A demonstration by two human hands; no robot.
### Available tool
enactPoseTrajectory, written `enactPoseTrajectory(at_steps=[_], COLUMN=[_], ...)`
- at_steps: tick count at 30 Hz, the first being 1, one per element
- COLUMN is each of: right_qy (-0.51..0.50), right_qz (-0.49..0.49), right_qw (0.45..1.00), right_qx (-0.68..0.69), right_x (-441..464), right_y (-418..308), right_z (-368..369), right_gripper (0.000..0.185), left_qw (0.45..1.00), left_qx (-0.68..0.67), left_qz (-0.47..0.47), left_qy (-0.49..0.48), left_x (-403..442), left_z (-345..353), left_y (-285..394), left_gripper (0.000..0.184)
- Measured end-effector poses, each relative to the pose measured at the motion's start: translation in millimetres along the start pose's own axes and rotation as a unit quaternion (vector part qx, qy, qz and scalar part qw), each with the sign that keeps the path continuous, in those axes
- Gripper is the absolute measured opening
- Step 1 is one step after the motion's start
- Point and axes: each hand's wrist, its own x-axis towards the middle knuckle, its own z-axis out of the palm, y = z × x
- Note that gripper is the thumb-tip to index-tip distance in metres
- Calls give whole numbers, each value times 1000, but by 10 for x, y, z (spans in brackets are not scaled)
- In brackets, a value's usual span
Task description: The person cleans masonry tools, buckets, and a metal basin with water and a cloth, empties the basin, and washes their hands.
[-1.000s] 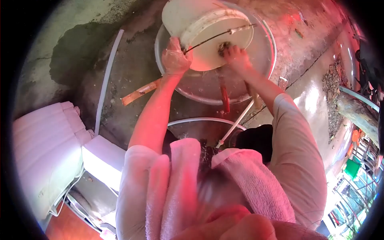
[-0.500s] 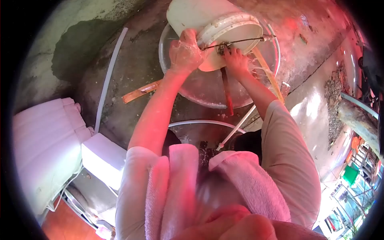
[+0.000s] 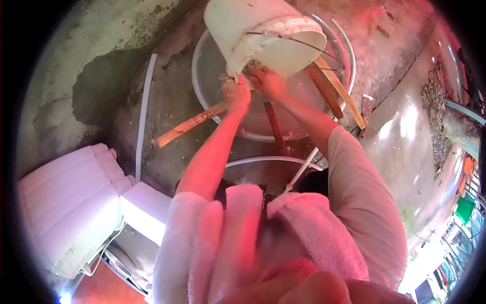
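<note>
A white bucket (image 3: 253, 23) lies tilted over a wide round basin (image 3: 202, 96), its mouth facing down and to the right, with its wire handle across the opening. My left hand (image 3: 236, 91) is closed at the lower left of the bucket's rim. My right hand (image 3: 267, 82) is at the lower edge of the mouth, fingers curled round a dark scrubbing wad (image 3: 251, 67) pressed on the rim. Wooden slats (image 3: 192, 124) stick out from under the basin and bucket on both sides.
A pale pipe (image 3: 146, 111) lies on the wet concrete to the left. White padded blocks (image 3: 76, 197) stand at the lower left. A curved white hose (image 3: 273, 159) and a thin pole (image 3: 304, 168) lie near my knees. A log (image 3: 461, 133) is at the far right.
The bucket has shifted left and turned. My left hand has moved down along its rim, and my right hand has moved left with the wad, from inside the mouth to the rim.
</note>
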Motion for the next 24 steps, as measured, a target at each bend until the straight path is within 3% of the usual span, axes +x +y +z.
enactPoseTrajectory(at_steps=[1,3,4,6,8,10,11,12,13,14,15,16,18,19,20,22,24], right_qy=[-23,-73,-57,48,28,-36,-86,31,57,31,-14,-59,-56,-50,-46,-21,31], right_qz=[0,-34,0,16,84,176,151,36,-6,13,34,51,46,22,-5,45,89], right_qw=[989,932,910,921,957,977,985,992,986,990,996,996,980,957,923,909,925], right_qx=[-144,-355,-411,-387,-277,-112,6,118,154,135,82,30,-186,-285,-382,-414,-368], right_x=[-54,-15,19,38,50,136,179,161,164,120,110,94,-42,-44,-1,-11,0], right_y=[92,547,627,644,521,90,26,87,-30,-254,-225,-195,-127,202,563,672,585], right_z=[-264,-493,-614,-689,-575,-505,-352,116,302,82,-18,-140,-439,-412,-386,-643,-698], right_gripper=[31,28,29,30,29,30,30,34,42,38,36,34,29,28,28,25,22], left_qw=[996,998,998,996,989,988,984,973,953,924,953,955,957,987,990,994,995], left_qx=[83,17,-15,-71,-138,-128,-125,-212,-298,-381,-297,-287,-275,-127,-117,-89,-62], left_qz=[38,55,60,23,14,87,126,88,47,6,-63,-74,-95,59,58,51,79], left_qy=[-1,-19,-26,-43,-42,1,24,6,-14,-35,18,15,20,80,44,-37,23], left_x=[177,221,253,227,167,40,22,80,184,292,328,353,502,543,532,395,366], left_z=[112,-341,-608,-809,-881,-374,-86,94,248,351,385,383,390,462,282,-421,-566], left_y=[-192,71,239,446,506,53,-163,-269,-372,-423,-458,-505,-554,-659,-498,44,281], left_gripper=[43,42,42,48,55,62,65,67,68,70,64,57,44,40,41,42,41])
